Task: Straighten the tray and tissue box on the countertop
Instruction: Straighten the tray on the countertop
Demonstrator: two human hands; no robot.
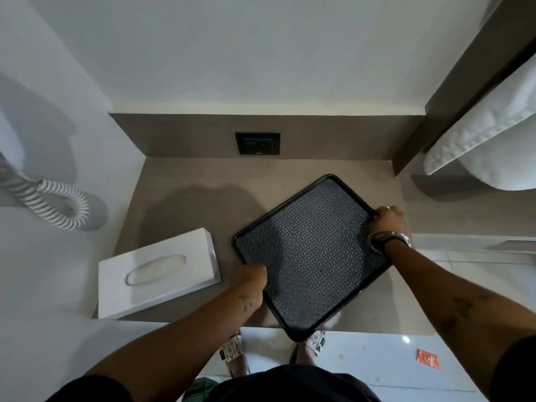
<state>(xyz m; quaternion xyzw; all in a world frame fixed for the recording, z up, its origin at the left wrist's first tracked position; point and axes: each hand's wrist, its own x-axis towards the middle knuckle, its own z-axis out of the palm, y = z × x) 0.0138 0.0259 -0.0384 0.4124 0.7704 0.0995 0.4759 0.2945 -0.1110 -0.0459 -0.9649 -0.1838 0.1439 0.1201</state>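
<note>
Left hand [255, 275] and right hand [388, 221] grip opposite edges of the skewed tray [313, 250]; box [158, 271] lies apart, left.

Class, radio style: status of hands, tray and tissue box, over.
Left hand, right hand gripping tray edges. Tray crooked, corner past countertop edge. Tissue box askew, untouched, clear of tray.

Both bare forearms stretch forward: left grip [255, 275] clasps the black patterned rectangular tray [313, 250] at its left rim, right grip [388, 223] curls over its right corner.
</note>
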